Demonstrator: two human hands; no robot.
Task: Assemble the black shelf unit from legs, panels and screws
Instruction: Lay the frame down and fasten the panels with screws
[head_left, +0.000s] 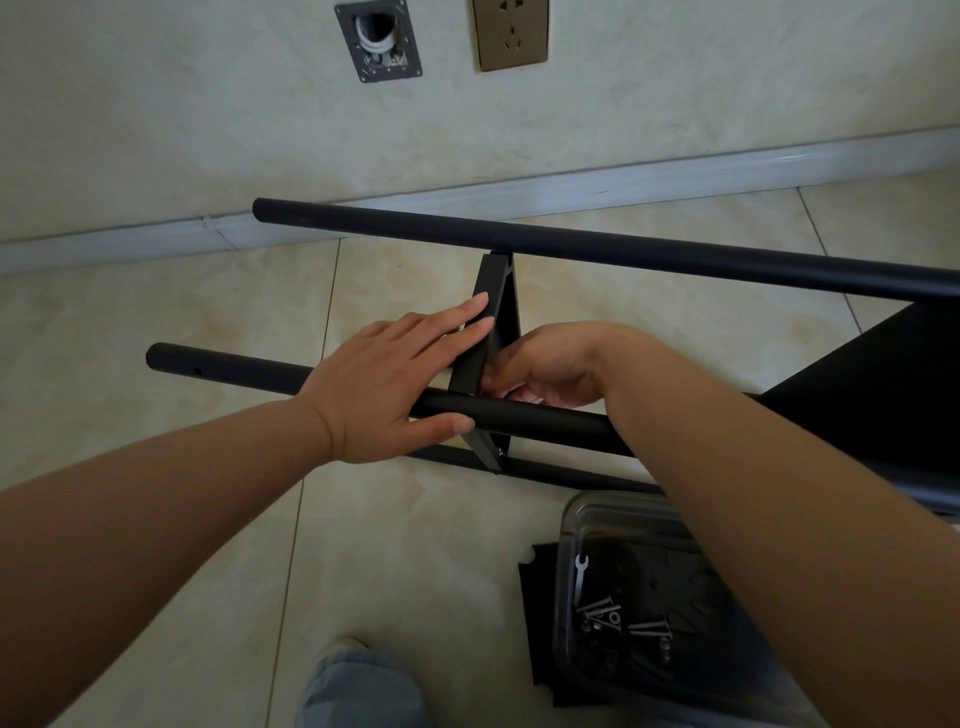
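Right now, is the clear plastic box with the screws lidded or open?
Cannot tell. The clear box holds screws and a small spanner, visible through clear plastic; the right forearm hides much of its top.

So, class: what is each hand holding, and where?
Left hand rests across the near leg and panel edge. Right hand: fingers hidden, cannot tell.

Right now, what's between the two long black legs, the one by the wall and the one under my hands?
In the head view, a narrow black panel spans from the far leg to the near leg; elsewhere bare floor tiles.
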